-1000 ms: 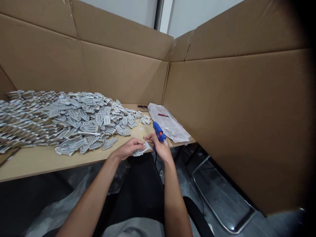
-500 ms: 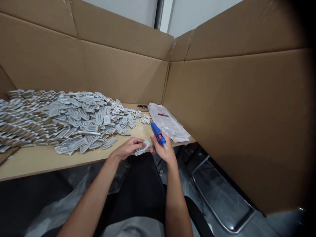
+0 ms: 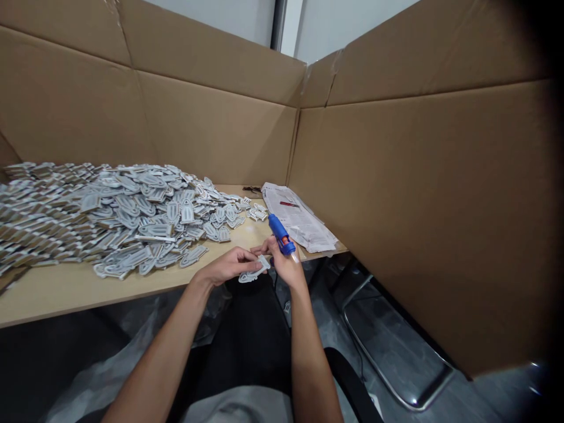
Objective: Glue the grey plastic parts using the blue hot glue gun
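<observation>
Just past the table's front edge, my left hand (image 3: 230, 265) is closed on a flat light-grey piece (image 3: 254, 271) with a rounded outline and raised edges. My right hand (image 3: 284, 263) grips a blue glue gun (image 3: 281, 233) with an orange part and a clear glue stick showing at its near end. The gun's front points away from me, over the table. Fingers of my right hand reach to the far side of the grey piece; whether they touch it I cannot tell. A large heap of similar grey pieces (image 3: 152, 200) covers the table's left side.
Newspaper sheets (image 3: 304, 226) lie at the table's right end, with a red pen-like object (image 3: 289, 204) on them. Tall cardboard walls (image 3: 220, 129) stand behind and to the right. A metal chair frame (image 3: 396, 388) is on the floor at right. The wooden tabletop (image 3: 66, 288) ends before my lap.
My left fingers have shifted on the grey piece, which now shows more of its length. My right fingers have moved up and left, behind it. The view has shifted slightly.
</observation>
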Tool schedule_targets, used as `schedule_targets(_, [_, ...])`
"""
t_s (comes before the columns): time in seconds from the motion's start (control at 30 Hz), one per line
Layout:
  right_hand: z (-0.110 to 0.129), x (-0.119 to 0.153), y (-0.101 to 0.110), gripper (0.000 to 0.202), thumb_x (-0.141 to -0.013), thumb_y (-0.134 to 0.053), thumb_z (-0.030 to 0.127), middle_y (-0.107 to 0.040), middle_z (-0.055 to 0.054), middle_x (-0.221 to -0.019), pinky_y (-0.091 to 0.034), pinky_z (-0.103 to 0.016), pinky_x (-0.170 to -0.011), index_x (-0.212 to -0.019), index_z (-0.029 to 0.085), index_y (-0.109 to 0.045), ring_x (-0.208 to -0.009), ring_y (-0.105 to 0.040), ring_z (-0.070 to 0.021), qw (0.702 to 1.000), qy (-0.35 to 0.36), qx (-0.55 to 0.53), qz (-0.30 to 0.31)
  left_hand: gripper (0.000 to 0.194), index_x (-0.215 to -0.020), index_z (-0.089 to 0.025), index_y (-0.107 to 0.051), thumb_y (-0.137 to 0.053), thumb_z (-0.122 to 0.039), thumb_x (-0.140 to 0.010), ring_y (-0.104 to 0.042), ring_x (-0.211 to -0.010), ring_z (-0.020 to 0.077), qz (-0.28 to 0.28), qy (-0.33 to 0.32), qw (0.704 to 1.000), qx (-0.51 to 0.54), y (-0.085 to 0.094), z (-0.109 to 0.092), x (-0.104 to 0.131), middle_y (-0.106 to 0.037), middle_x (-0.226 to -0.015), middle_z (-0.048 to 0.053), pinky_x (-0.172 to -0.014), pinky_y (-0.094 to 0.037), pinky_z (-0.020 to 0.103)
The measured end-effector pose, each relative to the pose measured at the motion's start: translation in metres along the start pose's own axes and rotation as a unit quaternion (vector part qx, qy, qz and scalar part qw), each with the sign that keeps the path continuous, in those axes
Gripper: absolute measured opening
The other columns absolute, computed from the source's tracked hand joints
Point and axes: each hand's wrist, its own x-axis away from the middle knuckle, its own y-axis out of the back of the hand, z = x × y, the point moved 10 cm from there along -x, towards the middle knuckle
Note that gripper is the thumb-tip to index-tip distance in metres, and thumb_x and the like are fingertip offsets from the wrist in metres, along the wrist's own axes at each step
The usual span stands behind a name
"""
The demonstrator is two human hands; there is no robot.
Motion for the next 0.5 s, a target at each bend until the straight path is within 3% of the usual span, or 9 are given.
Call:
schedule_targets(0.1, [0.003,0.002,-0.001,0.058,-0.086,-0.049,0.080,-0.073,-0.007,-0.085,-0.059,-0.033,-0.079,-0.081,0.023,-0.060,-0.087,-0.074,-0.0240,1.000,-0.007,0.001,0.018,0.031,-0.084,-0.017,-0.081,-0.078,-0.048,-0.079,-0.062,-0.097,0.0216,0.000,0.006,1.000,0.020,0.000,0.003,0.000,-0.074,-0.100,0.009,-0.090,-0.045,0.030])
schedule_targets(0.27, [0.010,0.009,-0.006,0.057,-0.086,-0.049,0.081,-0.069,-0.004,-0.071,-0.060,-0.035,-0.068,-0.076,0.025,-0.056,-0.072,-0.073,-0.0249,0.997,-0.025,-0.016,0.078,0.038,-0.091,-0.014,-0.081,-0.079,-0.049,-0.078,-0.062,-0.085,0.0197,-0.030,0.023,0.998,0.045,0.007,0.014,0.000,-0.074,-0.089,0.008,-0.081,-0.046,0.028])
schedule_targets(0.4, [0.008,0.010,0.003,0.047,-0.084,-0.061,0.073,-0.063,0.001,-0.058,-0.056,-0.035,-0.056,-0.083,0.026,-0.055,-0.055,-0.068,-0.0239,0.998,-0.028,0.002,0.058,0.038,-0.088,-0.013,-0.080,-0.079,-0.049,-0.078,-0.061,-0.079,0.0179,-0.094,0.024,0.990,0.103,0.017,0.017,0.003,-0.074,-0.087,0.008,-0.075,-0.045,0.026])
schedule_targets(0.5, [0.005,0.007,0.009,0.044,-0.084,-0.065,0.069,-0.065,0.001,-0.060,-0.055,-0.034,-0.053,-0.089,0.026,-0.057,-0.054,-0.068,-0.0240,0.999,-0.022,0.013,0.034,0.041,-0.087,-0.011,-0.079,-0.080,-0.051,-0.076,-0.060,-0.073,0.0168,-0.106,0.027,0.984,0.141,0.017,0.016,0.006,-0.073,-0.084,0.009,-0.070,-0.044,0.026])
